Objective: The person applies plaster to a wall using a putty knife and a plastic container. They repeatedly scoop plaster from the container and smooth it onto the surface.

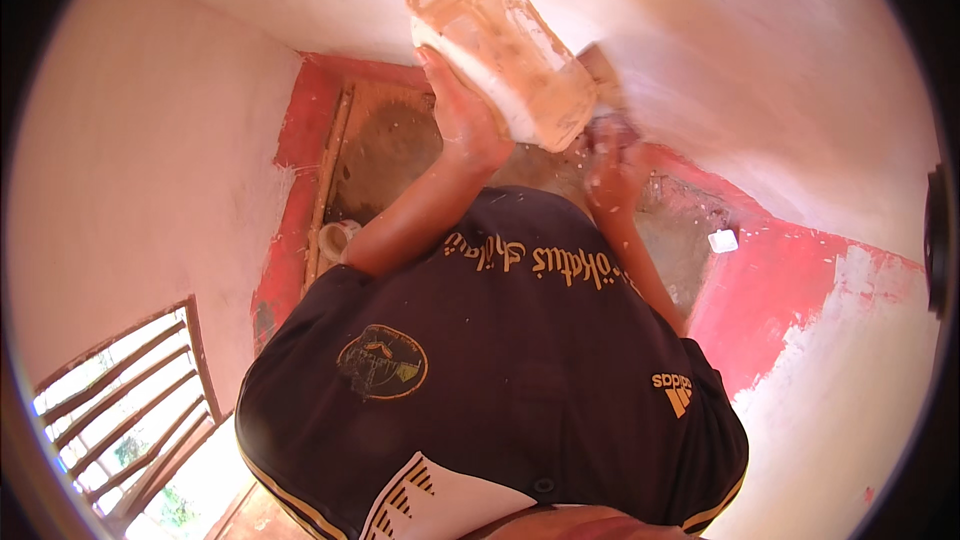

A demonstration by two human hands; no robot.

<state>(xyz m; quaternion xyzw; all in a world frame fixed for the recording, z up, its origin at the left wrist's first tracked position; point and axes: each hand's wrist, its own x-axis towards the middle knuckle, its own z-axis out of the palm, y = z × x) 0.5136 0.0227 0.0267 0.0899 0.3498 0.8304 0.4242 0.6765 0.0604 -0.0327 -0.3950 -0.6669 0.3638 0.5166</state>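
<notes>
My left hand (468,125) grips the near left side of a rectangular plastic tub (500,45). The tub is tilted, its translucent body smeared with white along one side. Close to the tub's right end is my right hand (612,165), smeared by motion. Its fingers close round what looks like a paintbrush (604,75), a blurred brown shape partly behind the tub's corner. Beyond both hands rises a pale wall (750,70). Whether the brush touches the wall or the tub, I cannot tell.
A whitish cup (338,238) stands low by my left forearm, near a thin wooden strip (328,180). A small white object (722,240) lies to the right. Red paint bands (770,285) edge the walls, partly covered by white. A barred window (130,410) is at lower left.
</notes>
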